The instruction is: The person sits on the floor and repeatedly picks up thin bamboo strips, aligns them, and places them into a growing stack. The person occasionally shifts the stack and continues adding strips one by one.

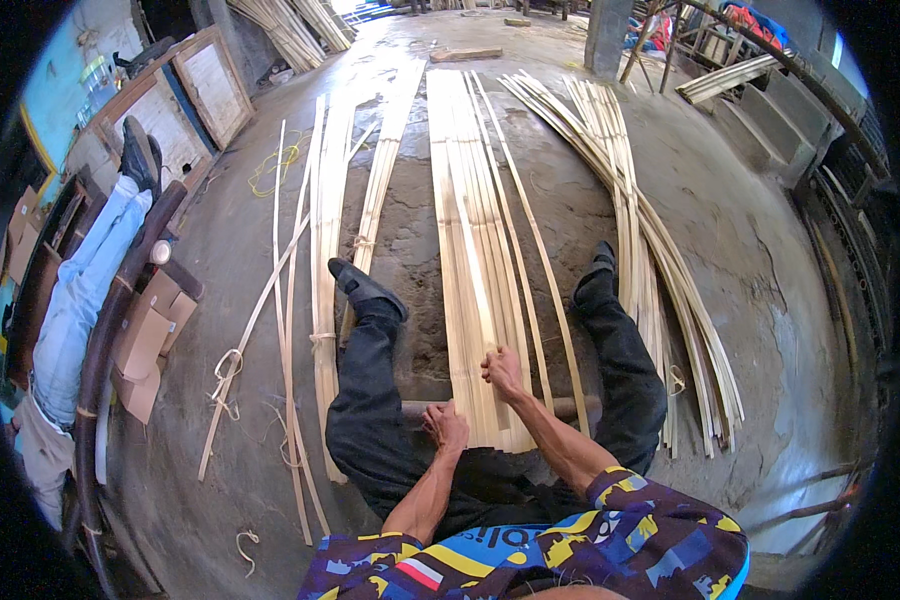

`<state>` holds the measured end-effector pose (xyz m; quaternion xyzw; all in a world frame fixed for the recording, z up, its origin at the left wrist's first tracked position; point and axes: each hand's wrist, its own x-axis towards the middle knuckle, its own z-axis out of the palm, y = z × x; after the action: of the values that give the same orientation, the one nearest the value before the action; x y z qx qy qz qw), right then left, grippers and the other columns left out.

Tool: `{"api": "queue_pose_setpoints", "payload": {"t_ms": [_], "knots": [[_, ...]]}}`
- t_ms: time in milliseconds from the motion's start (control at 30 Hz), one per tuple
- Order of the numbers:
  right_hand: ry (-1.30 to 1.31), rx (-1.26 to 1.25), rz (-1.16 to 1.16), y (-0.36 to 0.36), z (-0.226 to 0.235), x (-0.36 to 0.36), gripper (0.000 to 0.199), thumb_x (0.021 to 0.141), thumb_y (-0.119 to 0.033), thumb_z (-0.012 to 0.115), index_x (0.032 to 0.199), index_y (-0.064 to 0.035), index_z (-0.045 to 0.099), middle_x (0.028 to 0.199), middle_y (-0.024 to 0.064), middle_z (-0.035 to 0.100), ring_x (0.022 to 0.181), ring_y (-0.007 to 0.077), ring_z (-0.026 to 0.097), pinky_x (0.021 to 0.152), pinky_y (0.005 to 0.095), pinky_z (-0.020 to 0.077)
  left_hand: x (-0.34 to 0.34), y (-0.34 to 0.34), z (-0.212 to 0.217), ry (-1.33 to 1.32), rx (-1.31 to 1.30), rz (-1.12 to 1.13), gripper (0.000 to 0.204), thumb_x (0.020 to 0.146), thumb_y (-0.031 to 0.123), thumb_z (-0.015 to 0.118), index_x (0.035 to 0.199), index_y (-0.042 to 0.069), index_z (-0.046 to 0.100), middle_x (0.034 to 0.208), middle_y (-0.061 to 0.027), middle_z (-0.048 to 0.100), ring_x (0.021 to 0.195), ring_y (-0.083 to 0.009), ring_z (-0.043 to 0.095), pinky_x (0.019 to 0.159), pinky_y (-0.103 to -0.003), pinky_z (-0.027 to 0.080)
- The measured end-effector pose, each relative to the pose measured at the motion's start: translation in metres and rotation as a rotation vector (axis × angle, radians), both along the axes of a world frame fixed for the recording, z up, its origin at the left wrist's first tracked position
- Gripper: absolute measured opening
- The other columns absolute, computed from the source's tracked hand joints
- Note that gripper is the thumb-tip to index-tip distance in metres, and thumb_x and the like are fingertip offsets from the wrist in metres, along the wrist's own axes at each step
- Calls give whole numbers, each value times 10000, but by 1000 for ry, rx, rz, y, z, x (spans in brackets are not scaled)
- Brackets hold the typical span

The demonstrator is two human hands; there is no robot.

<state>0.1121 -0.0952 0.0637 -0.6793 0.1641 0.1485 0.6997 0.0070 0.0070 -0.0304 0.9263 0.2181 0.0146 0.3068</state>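
A row of long, pale bamboo strips [456, 300] lies side by side between my legs, its near end over a dark crossbar [562, 407]. My right hand [503, 370] is closed above the row. One bright bamboo strip [475, 265], lying slightly askew over the others, runs into its fingers. Nearer to me, my left hand [447, 425] is curled closed at the row's left edge; whatever is in its fingers is hidden. Two loose narrow strips [537, 240] stretch along the row's right side.
Bundles of bamboo strips lie left [327, 250] and right [625, 180] of my legs. Cardboard boxes [148, 335], a dark pole [100, 400] and another person's legs in light jeans [85, 270] are at the far left. Yellow twine [278, 170] lies on the floor.
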Motion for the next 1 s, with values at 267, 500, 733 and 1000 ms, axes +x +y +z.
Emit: {"api": "queue_pose_setpoints", "payload": {"t_ms": [267,500,733,1000], "knots": [[-412,-270,-161,-53,-2,23,250,815,-138,444,1009,18,454,617,44,500,437,77,454,381,216,383,1,3,-6,2,3,-5,333,617,115,566,949,121,560,970,-118,391,955,-300,343,848,-423,287],[-55,-206,-70,-115,-60,-15,223,805,-148,431,964,-2,485,586,38,501,424,99,464,375,236,385,2,3,-1,38,1,15,361,635,118,539,995,137,549,984,-110,382,973,-299,325,842,-444,279],[-122,-269,69,-120,-100,-2,304,804,-87,413,1102,-29,409,628,52,516,453,103,497,392,238,413,2,-13,23,-26,118,16,413,613,144,562,1020,86,518,1010,-133,399,968,-317,350,857,-452,259],[23,-125,185,-117,-109,-14,617,763,-30,476,1293,-96,169,694,87,534,470,139,518,399,276,434,-12,-77,35,-206,156,-816,612,660,245,605,1192,56,369,1262,-142,281,1149,-321,264,902,-466,216]]}}
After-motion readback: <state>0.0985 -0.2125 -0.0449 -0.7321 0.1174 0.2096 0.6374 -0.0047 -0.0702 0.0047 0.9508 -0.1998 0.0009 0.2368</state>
